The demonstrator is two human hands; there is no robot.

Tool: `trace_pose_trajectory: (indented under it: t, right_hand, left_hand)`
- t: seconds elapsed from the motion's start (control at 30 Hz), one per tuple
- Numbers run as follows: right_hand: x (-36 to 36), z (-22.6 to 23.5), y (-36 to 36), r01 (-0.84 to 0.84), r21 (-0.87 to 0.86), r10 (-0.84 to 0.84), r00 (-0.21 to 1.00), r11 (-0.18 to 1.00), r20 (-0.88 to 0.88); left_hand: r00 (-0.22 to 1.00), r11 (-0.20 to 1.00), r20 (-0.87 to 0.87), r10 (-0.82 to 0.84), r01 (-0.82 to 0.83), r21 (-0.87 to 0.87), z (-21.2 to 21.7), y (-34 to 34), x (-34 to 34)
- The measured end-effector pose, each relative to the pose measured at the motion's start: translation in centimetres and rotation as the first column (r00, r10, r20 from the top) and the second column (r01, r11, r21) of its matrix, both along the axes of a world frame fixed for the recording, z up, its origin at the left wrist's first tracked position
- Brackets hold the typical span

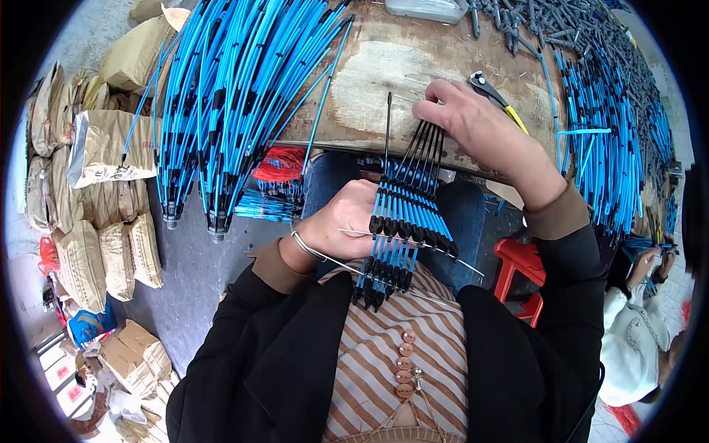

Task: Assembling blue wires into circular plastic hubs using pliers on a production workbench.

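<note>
A fan of blue and black umbrella ribs (410, 210) lies over my lap, joined side by side by black joints. A thin metal wire (469, 268) runs through the row of joints and sticks out at the right. My left hand (347, 215) is closed around the left side of this fan, its fingertips hidden behind the ribs. My right hand (461, 117) is at the table's front edge, fingers bent together at the black far ends of the ribs; the exact grip is partly hidden. One black rib end stands apart to the left of the others.
Pliers (496, 97) with yellow and black handles lie beside my right hand on the wooden table (377, 81). Large blue rib bundles (229, 96) hang over the edge at left, more (602, 140) at right. Grey parts (539, 22) are heaped behind. A red stool (521, 258) stands at right.
</note>
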State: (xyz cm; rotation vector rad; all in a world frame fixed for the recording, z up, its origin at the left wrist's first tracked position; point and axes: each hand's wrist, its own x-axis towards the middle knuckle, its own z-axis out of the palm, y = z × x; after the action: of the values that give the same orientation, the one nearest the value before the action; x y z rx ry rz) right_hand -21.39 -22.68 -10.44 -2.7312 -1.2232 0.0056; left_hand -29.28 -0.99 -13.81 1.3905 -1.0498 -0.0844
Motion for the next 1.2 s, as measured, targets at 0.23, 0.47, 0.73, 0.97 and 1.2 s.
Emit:
trace_pose_trajectory:
  t: [0.23, 0.47, 0.73, 0.97, 1.2]
  right_hand:
    - [0.4, 0.1, -0.1, -0.023, -0.018, 0.023, 1.0, 1.0, -0.014]
    - [0.7, -0.1, 0.1, -0.048, -0.006, 0.048, 0.999, 0.999, 0.022]
    - [1.1, -0.5, 0.3, -0.078, 0.022, 0.077, 0.996, 0.997, 0.035]
    - [1.1, -0.3, 0.2, -0.065, 0.008, 0.065, 0.998, 0.998, 0.027]
    - [1.3, -0.3, 0.1, -0.069, -0.009, 0.069, 0.997, 0.998, 0.042]
  left_hand:
    - [1.0, 1.0, -0.017, 0.001, -0.001, 0.014, 0.2, 0.0, 0.0]
    - [1.0, 1.0, -0.014, -0.002, 0.002, -0.005, -0.4, -0.1, 0.1]
    - [1.0, 1.0, -0.02, -0.017, 0.016, -0.022, 0.0, 0.1, 0.4]
    - [1.0, 1.0, -0.007, -0.026, 0.026, -0.007, -0.7, 0.3, 0.4]
    - [0.999, 0.999, 0.038, -0.002, 0.0, 0.054, -1.6, 0.3, 0.2]
